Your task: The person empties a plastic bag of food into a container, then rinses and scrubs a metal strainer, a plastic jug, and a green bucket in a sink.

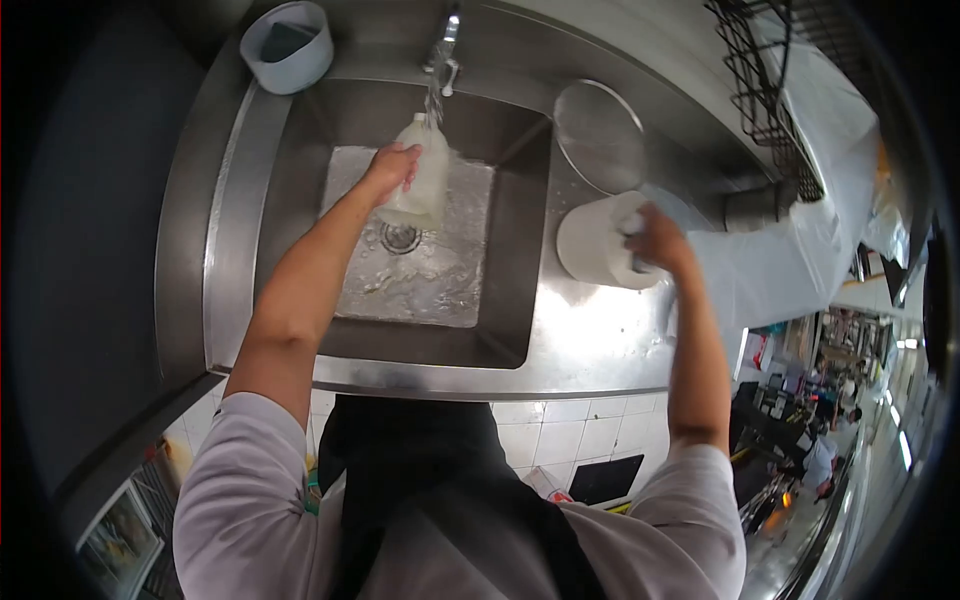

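Observation:
My left hand (394, 172) is wrapped round a translucent whitish plastic bottle (428, 180), held in the sink (515, 240). Water from the tap (443, 60) runs down onto the bottle's neck. Below, the drain (400, 237) shows beside the bottle's base, and water spreads over the sink floor. On the counter to the right is a white round tub (590, 245), which looks tilted with its mouth to the right. My right hand (660, 240) is at that mouth, blurred by motion. Something greyish shows by its fingers, too smeared to name.
A round sieve-like disc with a metal rim (600, 135) lies behind the tub. Another white tub (287, 48) with something dark inside stands at the sink's back left corner. Clear plastic sheeting (780, 270) and a black wire rack (765, 90) border the counter's right side.

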`<control>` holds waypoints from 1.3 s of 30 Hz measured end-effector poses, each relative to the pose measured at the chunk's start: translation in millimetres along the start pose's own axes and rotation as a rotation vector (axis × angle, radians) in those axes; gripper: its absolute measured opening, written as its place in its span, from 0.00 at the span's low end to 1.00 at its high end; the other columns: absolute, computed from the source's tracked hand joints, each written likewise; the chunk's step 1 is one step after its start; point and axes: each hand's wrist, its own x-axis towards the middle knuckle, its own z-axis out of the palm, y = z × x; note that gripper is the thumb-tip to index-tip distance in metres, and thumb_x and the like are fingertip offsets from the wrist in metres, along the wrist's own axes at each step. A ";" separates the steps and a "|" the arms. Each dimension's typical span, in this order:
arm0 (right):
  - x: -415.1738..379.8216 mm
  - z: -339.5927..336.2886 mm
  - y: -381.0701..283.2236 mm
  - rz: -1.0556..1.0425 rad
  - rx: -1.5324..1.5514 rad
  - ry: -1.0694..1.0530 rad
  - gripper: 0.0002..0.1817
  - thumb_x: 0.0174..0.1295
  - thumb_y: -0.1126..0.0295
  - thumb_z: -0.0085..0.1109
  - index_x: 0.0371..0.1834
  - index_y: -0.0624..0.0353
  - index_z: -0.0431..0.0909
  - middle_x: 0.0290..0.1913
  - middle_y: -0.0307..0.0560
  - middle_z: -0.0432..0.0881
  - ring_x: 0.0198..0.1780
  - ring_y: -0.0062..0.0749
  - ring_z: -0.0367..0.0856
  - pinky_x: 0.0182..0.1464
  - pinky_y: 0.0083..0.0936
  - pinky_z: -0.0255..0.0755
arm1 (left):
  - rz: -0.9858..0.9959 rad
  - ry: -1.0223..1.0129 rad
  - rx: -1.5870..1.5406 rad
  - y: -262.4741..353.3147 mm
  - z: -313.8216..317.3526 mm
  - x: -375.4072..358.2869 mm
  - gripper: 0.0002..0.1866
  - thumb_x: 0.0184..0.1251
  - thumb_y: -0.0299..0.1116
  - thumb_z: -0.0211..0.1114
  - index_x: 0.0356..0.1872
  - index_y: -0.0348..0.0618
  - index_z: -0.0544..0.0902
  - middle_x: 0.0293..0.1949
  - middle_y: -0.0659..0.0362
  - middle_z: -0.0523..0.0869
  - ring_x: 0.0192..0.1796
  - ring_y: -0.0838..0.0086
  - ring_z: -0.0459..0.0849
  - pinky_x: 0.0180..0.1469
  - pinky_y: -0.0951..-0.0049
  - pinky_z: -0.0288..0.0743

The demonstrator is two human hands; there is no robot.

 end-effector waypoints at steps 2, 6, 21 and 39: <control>-30.1 -54.2 -28.2 0.068 0.239 0.074 0.30 0.47 0.67 0.70 0.57 0.59 0.74 0.44 0.56 0.83 0.47 0.46 0.83 0.49 0.36 0.75 | -0.067 0.131 0.161 -2.0 -9.0 -12.6 0.19 0.72 0.47 0.54 0.31 0.39 0.74 0.21 0.59 0.75 0.22 0.74 0.75 0.24 0.72 0.70; -47.5 -48.9 -123.4 0.028 0.613 -0.008 0.25 0.53 0.65 0.69 0.54 0.59 0.78 0.39 0.52 0.85 0.39 0.36 0.83 0.45 0.34 0.75 | 0.076 0.474 0.434 -28.9 -22.1 -37.0 0.30 0.72 0.56 0.48 0.28 0.35 0.77 0.20 0.54 0.77 0.17 0.68 0.75 0.21 0.65 0.70; 65.7 163.9 -314.3 -0.214 0.805 0.077 0.23 0.63 0.79 0.52 0.62 0.54 0.73 0.61 0.63 0.73 0.63 0.56 0.71 0.62 0.35 0.67 | 0.010 0.251 -0.177 12.3 -20.5 -97.7 0.30 0.73 0.59 0.47 0.26 0.39 0.73 0.14 0.60 0.70 0.10 0.72 0.67 0.12 0.69 0.62; 73.9 169.8 -335.1 -0.522 1.028 0.659 0.17 0.66 0.66 0.48 0.54 0.58 0.78 0.56 0.63 0.76 0.58 0.62 0.74 0.60 0.43 0.68 | -0.258 -0.015 -0.345 14.1 -36.8 -114.1 0.29 0.71 0.63 0.45 0.25 0.46 0.69 0.13 0.64 0.65 0.11 0.74 0.62 0.15 0.69 0.60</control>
